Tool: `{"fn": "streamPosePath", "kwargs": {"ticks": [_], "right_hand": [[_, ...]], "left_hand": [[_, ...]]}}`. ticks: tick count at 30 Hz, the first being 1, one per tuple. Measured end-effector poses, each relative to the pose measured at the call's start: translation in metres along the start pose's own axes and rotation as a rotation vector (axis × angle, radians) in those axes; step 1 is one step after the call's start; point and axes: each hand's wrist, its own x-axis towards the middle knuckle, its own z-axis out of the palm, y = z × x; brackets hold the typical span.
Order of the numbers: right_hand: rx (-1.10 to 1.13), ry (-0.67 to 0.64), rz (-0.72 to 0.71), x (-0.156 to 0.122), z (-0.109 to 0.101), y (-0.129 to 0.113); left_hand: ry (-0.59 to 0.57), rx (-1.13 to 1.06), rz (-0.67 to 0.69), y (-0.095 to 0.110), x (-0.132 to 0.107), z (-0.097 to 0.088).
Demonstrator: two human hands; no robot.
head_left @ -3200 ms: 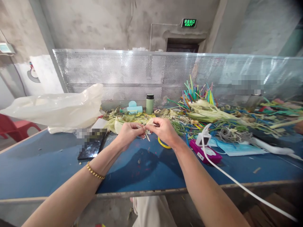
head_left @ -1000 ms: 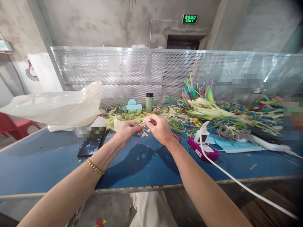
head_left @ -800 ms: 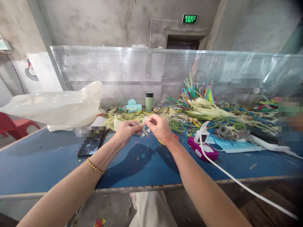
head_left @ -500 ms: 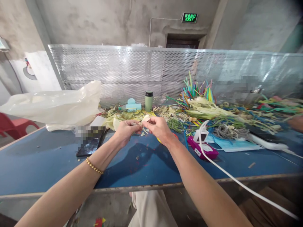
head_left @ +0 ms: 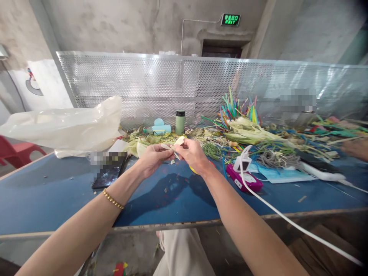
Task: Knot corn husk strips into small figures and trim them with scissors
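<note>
My left hand [head_left: 152, 157] and my right hand [head_left: 192, 153] meet above the blue table [head_left: 57, 195], fingertips pinched together on a small pale strip of leaf or husk [head_left: 174, 147]. A thin stick end pokes out below the pinch. The left wrist wears a gold bead bracelet [head_left: 112, 199]. Just behind the hands lies a heap of pale green husks [head_left: 143, 143].
A black phone [head_left: 108, 174] lies left of the hands, a pink device [head_left: 244, 180] with a white cable [head_left: 287, 222] to the right. A green flask [head_left: 180, 122], coloured sticks [head_left: 238, 109], wire bundles [head_left: 273, 157] and a plastic bag [head_left: 66, 128] line the perforated metal screen [head_left: 143, 84]. Someone else's hand [head_left: 358, 147] shows far right.
My hands stay pinched together on the small strip, working it slightly; the view has tilted a little, shifting everything upward. The other person's hand has appeared at the right edge.
</note>
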Motion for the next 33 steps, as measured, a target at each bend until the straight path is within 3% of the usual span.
{"fn": "streamPosePath", "kwargs": {"ticks": [8, 13, 19, 26, 33], "right_hand": [[0.121, 0.019, 0.035, -0.002, -0.004, -0.009], [0.090, 0.018, 0.059, -0.002, 0.001, -0.006], [0.041, -0.003, 0.015, -0.002, 0.007, -0.006], [0.062, 0.016, 0.063, -0.003, 0.008, -0.011], [0.185, -0.008, 0.080, -0.003, 0.007, -0.010]], "left_hand": [[-0.027, -0.009, -0.045, 0.013, -0.001, -0.004], [0.051, 0.151, 0.032, 0.007, -0.002, -0.001], [0.060, 0.095, 0.015, 0.004, -0.003, 0.002], [0.099, 0.106, 0.071, 0.005, -0.003, 0.005], [0.022, 0.082, 0.072, 0.006, -0.004, 0.006]]}}
